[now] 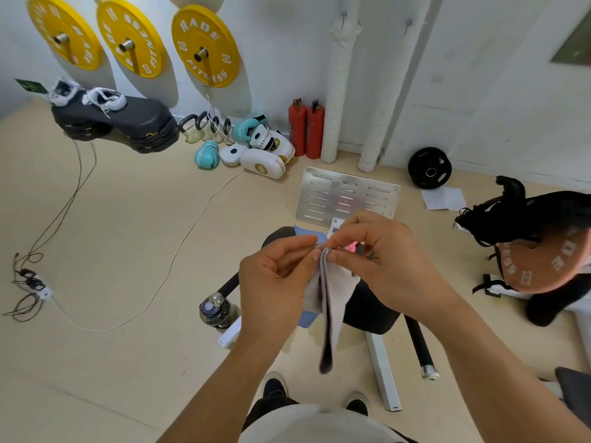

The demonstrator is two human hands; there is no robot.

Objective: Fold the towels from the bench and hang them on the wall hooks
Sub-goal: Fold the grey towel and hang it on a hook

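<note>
Grey towel (329, 302) is held at frame centre, above the bench (371, 311); its top edge is pinched by left hand (275, 279) and right hand (377, 263). Corners should be matched flush before the fold is creased. Hooks (343, 15) are seen upper right.

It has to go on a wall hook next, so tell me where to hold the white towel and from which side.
Keep the white towel by its top folded edge, where the left hand and right hand pinch it now, fingers coming in from either side. It hangs folded and narrow, so the top edge carries it tidily toward a wall hook.
</note>
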